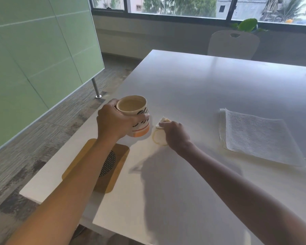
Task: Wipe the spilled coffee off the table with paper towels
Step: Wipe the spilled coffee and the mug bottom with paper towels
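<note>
Head view: left hand [113, 121] wraps around the coffee mug [137, 117], held just above the white table [193, 89]. Right hand [176, 134] presses a crumpled paper towel [159, 138] onto the table beside the mug; stacked paper towels [258, 137] lie farther right.

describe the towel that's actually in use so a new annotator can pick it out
On the white table, look just right of the coffee mug gripped by the left hand. The crumpled paper towel sits under the right hand, small and coffee-stained, unlike the flat clean stack farther right.
</note>
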The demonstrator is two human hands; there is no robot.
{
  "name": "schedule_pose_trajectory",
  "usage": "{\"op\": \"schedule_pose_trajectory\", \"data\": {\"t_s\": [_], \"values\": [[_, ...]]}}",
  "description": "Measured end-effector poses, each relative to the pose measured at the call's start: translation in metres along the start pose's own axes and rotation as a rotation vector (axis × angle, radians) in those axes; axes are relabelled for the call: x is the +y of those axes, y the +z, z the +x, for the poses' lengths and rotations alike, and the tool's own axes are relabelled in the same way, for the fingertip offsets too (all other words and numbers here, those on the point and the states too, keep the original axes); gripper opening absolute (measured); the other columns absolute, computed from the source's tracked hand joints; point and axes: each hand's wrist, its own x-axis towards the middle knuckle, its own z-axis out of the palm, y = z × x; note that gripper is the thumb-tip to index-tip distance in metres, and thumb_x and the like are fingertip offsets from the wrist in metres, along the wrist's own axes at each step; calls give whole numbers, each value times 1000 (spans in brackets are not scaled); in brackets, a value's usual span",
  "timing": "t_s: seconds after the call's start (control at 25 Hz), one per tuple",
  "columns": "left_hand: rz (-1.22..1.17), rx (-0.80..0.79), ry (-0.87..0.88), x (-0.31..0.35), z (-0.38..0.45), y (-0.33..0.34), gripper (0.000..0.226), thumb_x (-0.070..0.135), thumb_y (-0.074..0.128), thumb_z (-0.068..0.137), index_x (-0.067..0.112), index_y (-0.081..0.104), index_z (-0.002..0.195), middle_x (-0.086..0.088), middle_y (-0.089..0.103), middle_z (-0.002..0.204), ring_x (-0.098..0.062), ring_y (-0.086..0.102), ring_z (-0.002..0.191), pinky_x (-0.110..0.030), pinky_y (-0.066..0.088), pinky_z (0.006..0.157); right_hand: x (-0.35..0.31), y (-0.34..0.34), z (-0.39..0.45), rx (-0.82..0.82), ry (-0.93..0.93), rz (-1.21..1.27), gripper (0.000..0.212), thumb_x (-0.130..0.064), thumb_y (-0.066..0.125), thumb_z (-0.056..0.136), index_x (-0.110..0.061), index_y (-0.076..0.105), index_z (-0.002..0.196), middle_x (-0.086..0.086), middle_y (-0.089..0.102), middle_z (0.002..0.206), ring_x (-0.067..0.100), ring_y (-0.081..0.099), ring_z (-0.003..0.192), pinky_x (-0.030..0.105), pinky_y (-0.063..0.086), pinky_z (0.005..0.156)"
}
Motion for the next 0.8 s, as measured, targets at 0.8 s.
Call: {"op": "schedule_pose_trajectory", "data": {"t_s": [0.8], "values": [[-25,-95,-65,8,-4,65,75,65,88,40,25,70,101,11,71,91,-13,66,85,-24,46,71,-29,-22,-147,-162,-307,462,61,10,39,85,-26,71,122,-3,70,126,16,65,115,27,49,97]]}}
